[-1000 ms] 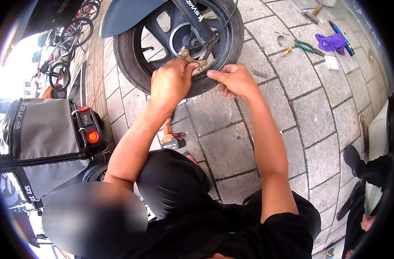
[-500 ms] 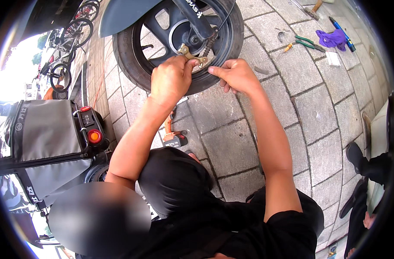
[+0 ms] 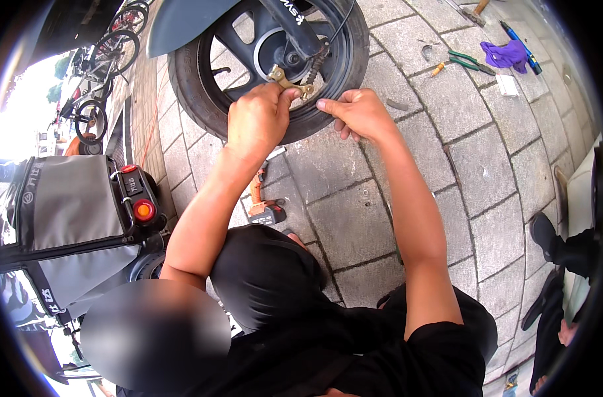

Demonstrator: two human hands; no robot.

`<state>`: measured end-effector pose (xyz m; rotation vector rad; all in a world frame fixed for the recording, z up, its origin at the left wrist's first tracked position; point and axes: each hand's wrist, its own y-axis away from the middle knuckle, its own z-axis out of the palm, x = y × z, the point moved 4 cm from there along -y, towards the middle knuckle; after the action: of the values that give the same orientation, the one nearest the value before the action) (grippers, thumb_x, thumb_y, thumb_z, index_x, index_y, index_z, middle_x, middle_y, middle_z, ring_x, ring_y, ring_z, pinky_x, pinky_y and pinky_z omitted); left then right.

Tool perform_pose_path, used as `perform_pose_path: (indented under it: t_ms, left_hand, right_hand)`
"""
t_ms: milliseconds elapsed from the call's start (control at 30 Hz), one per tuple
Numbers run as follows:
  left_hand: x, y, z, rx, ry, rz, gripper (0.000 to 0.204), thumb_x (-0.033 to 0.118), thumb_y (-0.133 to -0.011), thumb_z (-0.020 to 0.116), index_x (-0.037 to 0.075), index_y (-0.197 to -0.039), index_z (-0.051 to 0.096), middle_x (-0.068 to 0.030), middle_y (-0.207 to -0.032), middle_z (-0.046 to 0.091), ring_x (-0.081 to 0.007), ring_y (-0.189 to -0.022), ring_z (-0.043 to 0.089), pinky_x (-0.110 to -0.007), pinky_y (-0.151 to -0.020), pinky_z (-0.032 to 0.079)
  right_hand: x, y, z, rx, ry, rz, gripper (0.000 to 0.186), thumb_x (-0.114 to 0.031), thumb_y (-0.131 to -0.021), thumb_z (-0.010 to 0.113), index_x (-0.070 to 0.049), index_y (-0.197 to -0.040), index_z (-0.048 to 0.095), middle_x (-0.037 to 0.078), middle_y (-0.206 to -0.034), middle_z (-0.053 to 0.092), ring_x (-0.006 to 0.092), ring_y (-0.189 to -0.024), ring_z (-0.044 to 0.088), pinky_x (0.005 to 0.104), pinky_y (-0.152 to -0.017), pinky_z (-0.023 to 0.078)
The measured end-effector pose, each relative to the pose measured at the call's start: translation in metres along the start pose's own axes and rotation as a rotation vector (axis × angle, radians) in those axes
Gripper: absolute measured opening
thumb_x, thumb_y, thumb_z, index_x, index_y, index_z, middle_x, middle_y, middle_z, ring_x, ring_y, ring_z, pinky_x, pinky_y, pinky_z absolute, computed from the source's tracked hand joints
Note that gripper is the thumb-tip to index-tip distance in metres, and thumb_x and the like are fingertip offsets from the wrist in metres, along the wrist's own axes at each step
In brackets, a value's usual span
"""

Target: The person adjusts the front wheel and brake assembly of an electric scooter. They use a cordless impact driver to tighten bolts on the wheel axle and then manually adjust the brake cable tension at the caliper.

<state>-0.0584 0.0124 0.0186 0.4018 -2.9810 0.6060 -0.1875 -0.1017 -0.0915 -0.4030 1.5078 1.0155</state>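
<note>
A scooter wheel (image 3: 202,99) with a black tyre and dark spokes stands at the top, below a dark fork leg (image 3: 295,30). At its hub sits a brass-coloured brake arm (image 3: 289,81), with a coiled spring (image 3: 317,66) beside it. My left hand (image 3: 258,118) is closed on the lower part of this arm, its thumb near the arm's end. To the right, at the tyre's lower edge, my right hand (image 3: 362,116) has its thumb and forefinger drawn together and the other fingers curled. Whatever they might pinch is too small to make out.
An orange cordless drill (image 3: 258,202) lies by my left knee. Green-handled pliers (image 3: 472,62), a purple cloth (image 3: 505,55), a blue pen-like tool (image 3: 521,47) and a hammer (image 3: 477,14) lie at upper right. A delivery box (image 3: 77,202) stands left; another person's shoe (image 3: 541,235) is at right.
The view has shifted slightly, so the wheel and tools sit a little further left and up. Both hands keep nearly the same pose and place at the wheel.
</note>
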Motion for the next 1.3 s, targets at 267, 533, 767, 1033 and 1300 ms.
perform_pose_path:
  t_ms: [267,533,767,1033,1300]
  left_hand:
    - [0.001,-0.003,0.002,0.004,-0.005,0.004,0.03,0.03,-0.097,0.071,0.005,-0.081,0.068,-0.0153,-0.078,0.07,-0.0386,-0.071,0.07,-0.048,-0.062,0.055]
    - [0.001,-0.001,0.0,-0.005,0.016,-0.045,0.03,0.03,-0.097,0.071,0.005,-0.081,0.067,-0.0155,-0.079,0.07,-0.0392,-0.071,0.069,-0.049,-0.062,0.055]
    - [-0.002,0.0,0.002,-0.014,0.013,-0.044,0.026,0.028,-0.098,0.071,0.005,-0.086,0.071,-0.0152,-0.081,0.071,-0.0391,-0.073,0.07,-0.047,-0.064,0.055]
    - [-0.004,0.0,0.001,-0.013,0.058,-0.047,0.025,0.026,-0.099,0.071,0.004,-0.086,0.07,-0.0179,-0.082,0.07,-0.0409,-0.074,0.07,-0.048,-0.064,0.053]
    - [-0.005,-0.003,-0.012,-0.155,0.201,-0.1,0.025,0.023,-0.099,0.067,0.0,-0.089,0.067,-0.0229,-0.088,0.071,-0.0451,-0.082,0.07,-0.053,-0.072,0.054]
  right_hand:
    - [0.008,-0.007,-0.002,-0.02,-0.01,-0.012,0.057,-0.051,-0.086,0.084,0.004,-0.087,0.07,0.011,-0.066,0.068,0.0157,-0.05,0.066,0.0269,-0.037,0.042]
    - [0.005,0.0,0.009,-0.036,-0.105,0.022,0.055,-0.05,-0.088,0.083,0.004,-0.093,0.071,0.011,-0.068,0.068,0.0153,-0.051,0.066,0.0261,-0.037,0.042]
    - [0.007,-0.006,0.003,0.039,-0.077,0.035,0.038,-0.031,-0.093,0.082,0.003,-0.105,0.072,0.009,-0.07,0.068,0.0148,-0.052,0.065,0.0258,-0.037,0.043]
    - [-0.006,-0.004,0.037,-0.082,-0.391,-0.149,0.025,-0.016,-0.095,0.079,0.002,-0.106,0.066,0.008,-0.089,0.07,0.0142,-0.066,0.069,0.0262,-0.045,0.052]
    - [0.004,-0.003,0.054,0.038,-0.549,-0.195,0.025,-0.016,-0.094,0.079,0.004,-0.1,0.067,0.008,-0.088,0.07,0.0117,-0.065,0.066,0.0264,-0.046,0.052]
